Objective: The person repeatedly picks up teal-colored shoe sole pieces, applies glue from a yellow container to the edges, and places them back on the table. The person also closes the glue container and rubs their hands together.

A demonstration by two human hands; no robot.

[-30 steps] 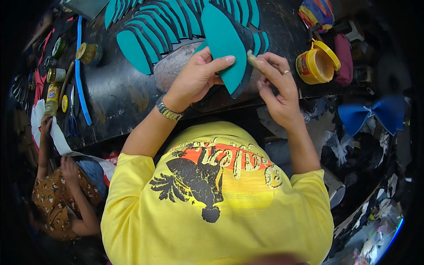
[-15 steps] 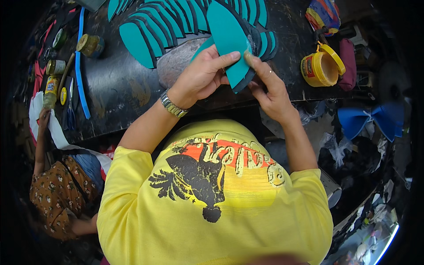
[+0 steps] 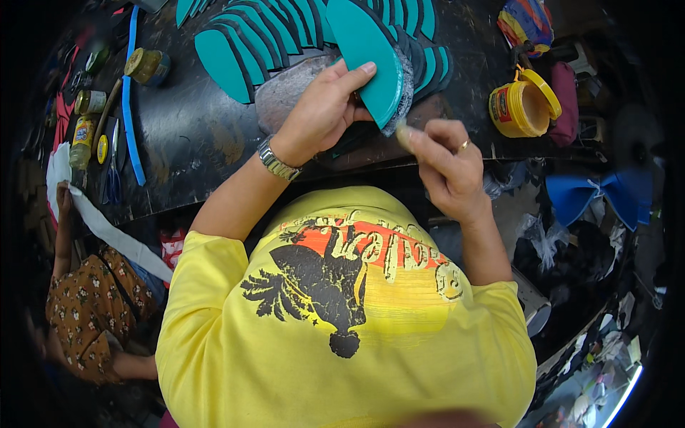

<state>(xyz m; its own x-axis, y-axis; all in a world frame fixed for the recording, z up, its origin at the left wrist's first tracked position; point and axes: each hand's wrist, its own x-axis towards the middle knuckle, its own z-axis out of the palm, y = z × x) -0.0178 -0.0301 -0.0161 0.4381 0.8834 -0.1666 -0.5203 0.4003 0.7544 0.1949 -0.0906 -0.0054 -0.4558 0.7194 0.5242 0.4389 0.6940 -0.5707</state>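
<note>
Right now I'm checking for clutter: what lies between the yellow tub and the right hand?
In the head view, only bare black tabletop lies between the yellow tub and the right hand. The maroon pouch sits beyond the tub.

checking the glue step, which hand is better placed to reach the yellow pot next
Probably the right hand. It is on the same side as the open yellow pot and pinches only something small in its fingers. The left hand is busy gripping the teal sole piece and is farther away.
</note>
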